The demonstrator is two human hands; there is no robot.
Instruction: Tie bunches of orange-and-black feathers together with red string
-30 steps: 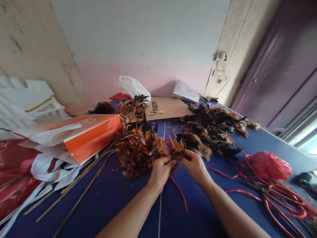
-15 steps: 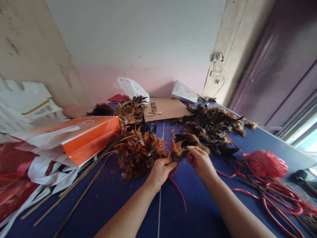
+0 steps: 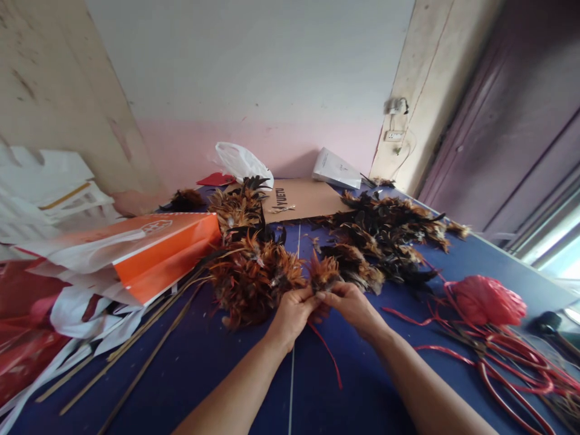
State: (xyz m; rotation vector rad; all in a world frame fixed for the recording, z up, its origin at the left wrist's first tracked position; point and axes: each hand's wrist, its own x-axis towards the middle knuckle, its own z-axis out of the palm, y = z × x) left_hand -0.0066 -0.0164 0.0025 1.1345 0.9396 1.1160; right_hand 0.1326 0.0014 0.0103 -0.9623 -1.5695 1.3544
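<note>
A small bunch of brown and dark feathers stands between my two hands, its tips pointing away from me. My left hand is closed on its base, thumb and fingers pinched together. From the right, my right hand pinches the same base, thumb close to the left thumb. A red plastic string trails from under the bunch onto the blue table. Left of my hands lies a large heap of reddish-brown feathers. Beyond my right hand are loose brown feathers.
Dark feathers spread at the back right. A pink ball of plastic string and red-handled scissors lie right. At left are an orange paper bag and thin sticks. Flat cardboard lies at the back.
My right hand has moved left and down from beside the feathers to meet my left hand at the bunch's base. My left hand has stayed in place.
</note>
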